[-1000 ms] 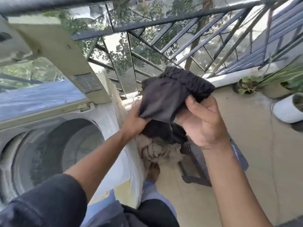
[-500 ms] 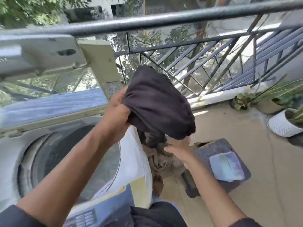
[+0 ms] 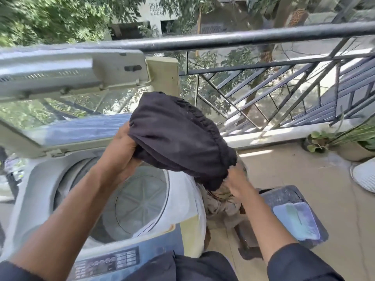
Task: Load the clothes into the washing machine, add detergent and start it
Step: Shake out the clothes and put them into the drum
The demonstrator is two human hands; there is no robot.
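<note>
Looking down past the dark sleeves, the nearest thing is the washing machine's control panel (image 3: 107, 262), and just beyond it the drum (image 3: 134, 201) gapes open, its ribbed floor bare with no clothing visible inside. Above the drum's far right rim, the left hand (image 3: 119, 151) has its fingers curled tight into a bunched dark garment (image 3: 178, 142), which hangs partly over the machine's right edge and not squarely over the opening. Right of the machine and lower, the right hand (image 3: 237, 179) reaches under the garment's trailing end toward a beige heap of clothes (image 3: 221, 203) beside the cabinet; its fingers are hidden by cloth, so I cannot tell whether they grip anything. The likeliest slip, as I judge it, is the trailing end catching on the machine's right rim or dropping outside onto the floor if the left hand lets go before the bundle is fully over the drum; the right hand may also drag beige cloth along with it. A dark stool (image 3: 288, 213) with a pale blue pad stands right of the machine, narrowing the floor there. Behind the drum the raised lid (image 3: 67, 76) leans back toward the black railing (image 3: 243, 38), capping upward room, while the way leftward and down into the drum looks open. Potted plants (image 3: 332, 138) sit well right of the machine against the railing.
</note>
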